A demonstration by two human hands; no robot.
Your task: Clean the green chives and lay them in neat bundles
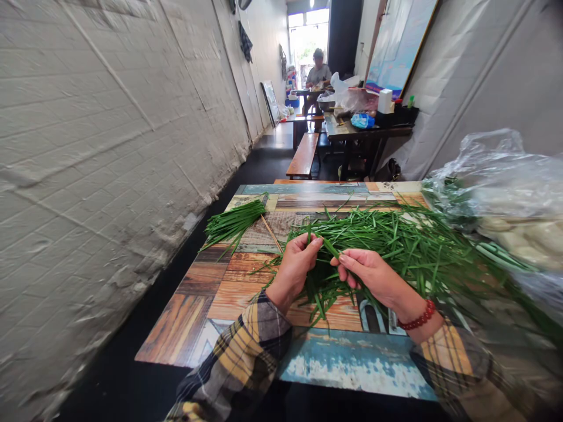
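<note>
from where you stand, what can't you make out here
All in the head view:
How many leaves the left hand and right hand pinch: fingers cover them.
The table under the loose pile: the pile hides it.
Exactly what the plastic bag holds: creased, blurred plastic covers it, and the right edge cuts it off.
What the person at the back handles: too small.

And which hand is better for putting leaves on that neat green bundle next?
Probably the left hand. It and the right hand both pinch green leaves, but the left is nearer the neat bundle, while the right is farther off, by the loose pile.
</note>
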